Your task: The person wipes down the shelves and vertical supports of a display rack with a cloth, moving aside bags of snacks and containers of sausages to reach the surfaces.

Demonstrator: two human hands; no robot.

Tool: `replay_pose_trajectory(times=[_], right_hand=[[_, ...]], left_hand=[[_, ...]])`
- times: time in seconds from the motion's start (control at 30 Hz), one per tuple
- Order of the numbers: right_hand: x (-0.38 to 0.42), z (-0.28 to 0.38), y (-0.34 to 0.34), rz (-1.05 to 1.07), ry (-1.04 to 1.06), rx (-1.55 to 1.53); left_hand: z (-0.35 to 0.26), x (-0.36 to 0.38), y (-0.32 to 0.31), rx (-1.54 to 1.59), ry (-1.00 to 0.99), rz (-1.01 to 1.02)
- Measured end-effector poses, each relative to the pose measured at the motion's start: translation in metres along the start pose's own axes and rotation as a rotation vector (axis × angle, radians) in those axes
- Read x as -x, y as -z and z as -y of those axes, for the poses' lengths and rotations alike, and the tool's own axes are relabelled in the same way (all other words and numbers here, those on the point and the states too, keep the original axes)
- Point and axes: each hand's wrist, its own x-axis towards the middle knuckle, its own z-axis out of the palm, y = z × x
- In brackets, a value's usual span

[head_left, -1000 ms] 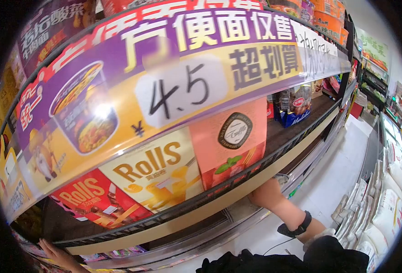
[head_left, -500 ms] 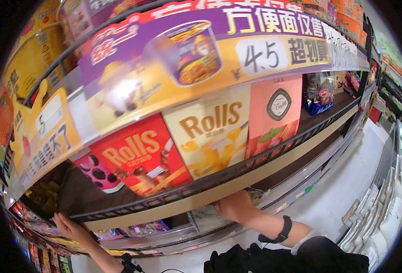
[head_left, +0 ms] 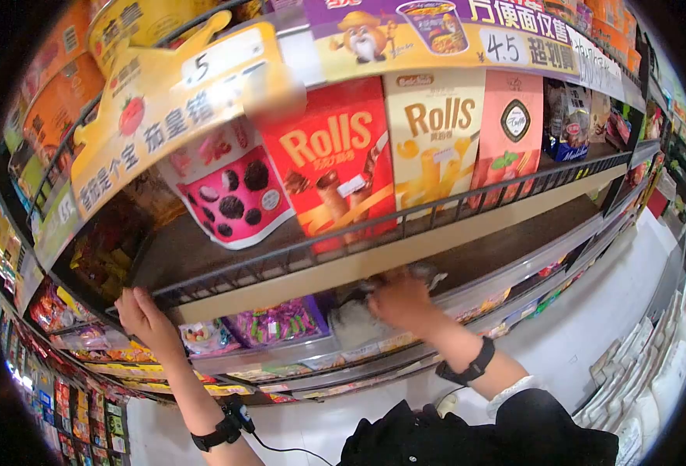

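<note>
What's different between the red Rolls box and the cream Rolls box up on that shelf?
The red Rolls box has a red front with yellow lettering; the cream Rolls box is pale with brown-gold lettering. The red one pictures dark brown rolls, the cream one yellow rolls. The red box stands further left, next to a pink box. Both stand upright side by side behind the wire rail, carry the same "Rolls" name, and neither hand touches them.

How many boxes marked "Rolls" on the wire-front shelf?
2. The red Rolls box stands left of centre; the cream Rolls box stands right beside it. More could be hidden behind them.
</note>
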Motion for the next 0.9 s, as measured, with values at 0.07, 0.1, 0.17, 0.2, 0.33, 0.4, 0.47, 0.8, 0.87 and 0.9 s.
replay_pose_trajectory(times=[0.07, 0.1, 0.17, 0.2, 0.33, 0.4, 0.47, 0.8, 0.87, 0.9], right_hand=[[0.004, -0.018, -0.003, -0.086, 0.010, 0.041], [0.005, -0.024, -0.002, -0.114, -0.014, 0.054], [0.004, -0.026, -0.002, -0.141, -0.038, 0.064], [0.000, -0.026, -0.006, -0.151, -0.006, 0.069], [-0.034, -0.040, -0.033, -0.055, 0.176, -0.022], [-0.044, -0.032, -0.038, -0.027, 0.226, -0.022], [-0.049, -0.022, -0.042, -0.001, 0.326, -0.200], [-0.015, -0.017, -0.014, 0.063, 0.296, -0.230], [-0.010, -0.033, -0.012, 0.032, 0.268, -0.275], [-0.005, -0.038, -0.003, 0.032, 0.246, -0.300]], left_hand=[[0.007, 0.001, -0.001, -0.025, -0.018, -0.013], [0.005, 0.000, 0.000, -0.032, -0.047, -0.005], [0.007, 0.000, -0.003, -0.046, -0.048, -0.034], [0.008, -0.001, -0.004, -0.061, -0.057, -0.026], [0.003, -0.004, -0.007, -0.038, -0.125, -0.061], [0.003, -0.004, -0.007, -0.036, -0.140, -0.062], [0.001, -0.003, -0.006, -0.039, -0.128, -0.045], [0.000, -0.003, -0.002, 0.002, -0.147, -0.010], [0.007, -0.003, -0.002, -0.053, -0.149, 0.008], [0.008, -0.002, -0.003, -0.075, -0.132, 0.008]])
